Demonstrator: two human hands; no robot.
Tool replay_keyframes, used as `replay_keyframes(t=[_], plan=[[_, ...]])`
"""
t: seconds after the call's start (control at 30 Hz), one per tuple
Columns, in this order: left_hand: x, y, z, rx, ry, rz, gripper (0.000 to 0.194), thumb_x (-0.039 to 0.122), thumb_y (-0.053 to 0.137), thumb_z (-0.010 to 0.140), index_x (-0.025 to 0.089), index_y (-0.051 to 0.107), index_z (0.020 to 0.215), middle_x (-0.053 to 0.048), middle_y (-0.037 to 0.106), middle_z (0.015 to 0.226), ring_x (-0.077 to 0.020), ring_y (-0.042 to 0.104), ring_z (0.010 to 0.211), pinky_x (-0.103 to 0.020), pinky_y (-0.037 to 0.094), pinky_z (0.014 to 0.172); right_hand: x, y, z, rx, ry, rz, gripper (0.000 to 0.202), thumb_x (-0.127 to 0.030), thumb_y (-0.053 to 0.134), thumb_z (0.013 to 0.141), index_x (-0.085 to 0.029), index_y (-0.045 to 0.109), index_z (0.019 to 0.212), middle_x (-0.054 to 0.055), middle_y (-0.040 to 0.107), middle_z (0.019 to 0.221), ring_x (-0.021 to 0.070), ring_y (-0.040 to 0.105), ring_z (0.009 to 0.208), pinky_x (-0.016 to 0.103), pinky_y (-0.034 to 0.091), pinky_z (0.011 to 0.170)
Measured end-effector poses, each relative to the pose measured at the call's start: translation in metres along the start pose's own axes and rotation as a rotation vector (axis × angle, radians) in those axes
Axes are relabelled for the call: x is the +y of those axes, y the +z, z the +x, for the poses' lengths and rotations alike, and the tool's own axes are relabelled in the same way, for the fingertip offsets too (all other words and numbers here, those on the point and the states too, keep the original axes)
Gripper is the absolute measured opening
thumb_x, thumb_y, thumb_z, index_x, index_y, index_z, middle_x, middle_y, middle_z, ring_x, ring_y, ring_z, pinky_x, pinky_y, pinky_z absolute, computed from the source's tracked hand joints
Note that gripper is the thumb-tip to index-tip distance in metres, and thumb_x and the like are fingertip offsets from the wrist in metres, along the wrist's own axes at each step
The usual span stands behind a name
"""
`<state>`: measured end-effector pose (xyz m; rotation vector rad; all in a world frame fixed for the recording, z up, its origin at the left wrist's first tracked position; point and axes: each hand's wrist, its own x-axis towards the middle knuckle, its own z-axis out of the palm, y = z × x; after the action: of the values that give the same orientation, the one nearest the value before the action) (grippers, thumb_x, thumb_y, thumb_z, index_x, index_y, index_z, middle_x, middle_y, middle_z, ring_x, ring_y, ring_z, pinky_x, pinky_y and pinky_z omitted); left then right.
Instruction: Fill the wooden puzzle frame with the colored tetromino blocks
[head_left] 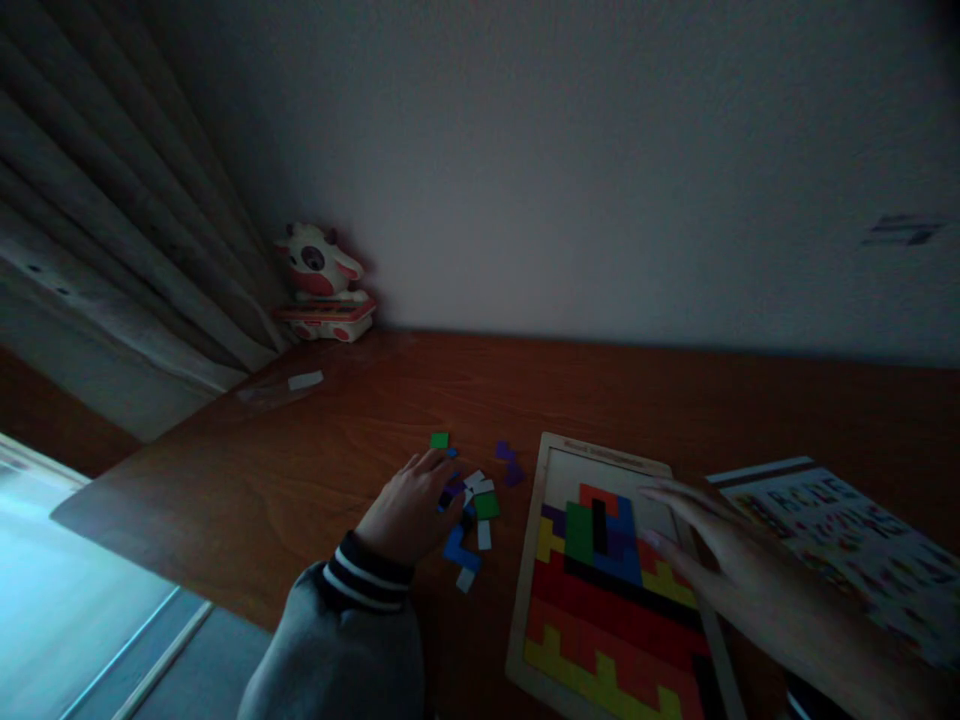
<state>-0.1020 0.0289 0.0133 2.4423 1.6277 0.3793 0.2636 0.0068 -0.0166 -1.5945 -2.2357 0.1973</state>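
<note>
Puzzle tray [528, 560] first, since both hands gather around it: it lies flat on the wooden table [420, 390], which is the largest thing at work here and backs onto a plain wall [585, 180]. From where I stand, the tray sits squarely before the person, probably so either hand can get at it. Coloured pieces fit snugly edge to edge over its near part; its far end shows bare pale base.

Next in size comes a printed sheet [847, 530], flat to the right of the tray, partly beneath the line of the right forearm. A cow toy [322, 285] stands back by the wall, well apart from the work.

As for the hands, the right hand [739, 565] reaches over the tray's right side, thumb and fingers apart with nothing visible between them, perhaps to steady it; contact I can't make out. The left hand [412, 507] is palm down over the loose pieces, which lie handily between it and the tray. Its fingertips are lost among them, so I cannot tell whether they pinch anything.

Smallest are the pieces themselves: a bent blue piece [461, 552], a purple piece [510, 468] nearer the tray, a green square [439, 440] just beyond the fingers.
</note>
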Motion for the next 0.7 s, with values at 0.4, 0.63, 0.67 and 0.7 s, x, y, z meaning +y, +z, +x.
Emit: replay_keyframes(t=[0.4,0.63,0.67,0.7], plan=[[0.042,0.009,0.017,-0.148,0.044,0.025,0.025,0.022,0.066,0.086,0.025,0.069,0.110,-0.005,0.071,0.113,-0.0256,0.068,0.104,-0.040,0.053,0.091,-0.004,-0.005,0.001,0.054,-0.007,0.028,0.045,-0.049,0.050,0.093,-0.024,0.058,0.130,0.010,0.062,0.134,0.0282,0.059,0.124,0.048,0.046,0.107],[0.042,0.011,0.020,-0.145,0.096,-0.043,0.033,0.009,0.058,0.083,0.023,0.068,0.112,-0.005,0.070,0.111,-0.0227,0.069,0.099,-0.034,0.055,0.086,-0.012,-0.012,0.002,0.019,-0.047,0.035,0.036,-0.045,0.051,0.094,-0.027,0.063,0.122,0.008,0.065,0.130,0.0271,0.062,0.119,0.047,0.050,0.103],[0.042,0.011,0.020,-0.141,0.107,-0.041,0.033,0.009,0.057,0.083,0.022,0.068,0.112,-0.005,0.071,0.109,-0.0225,0.069,0.098,-0.034,0.055,0.085,-0.013,-0.013,0.002,0.018,-0.056,0.038,0.035,-0.045,0.052,0.094,-0.027,0.063,0.121,0.008,0.066,0.128,0.0268,0.063,0.118,0.047,0.050,0.102],[0.042,0.011,0.021,-0.133,0.115,-0.036,0.033,0.008,0.056,0.084,0.021,0.068,0.112,-0.006,0.071,0.107,-0.0223,0.069,0.097,-0.033,0.055,0.084,-0.015,-0.014,0.003,0.023,-0.060,0.041,0.034,-0.044,0.053,0.094,-0.027,0.064,0.120,0.008,0.066,0.127,0.0267,0.063,0.117,0.047,0.051,0.101]])
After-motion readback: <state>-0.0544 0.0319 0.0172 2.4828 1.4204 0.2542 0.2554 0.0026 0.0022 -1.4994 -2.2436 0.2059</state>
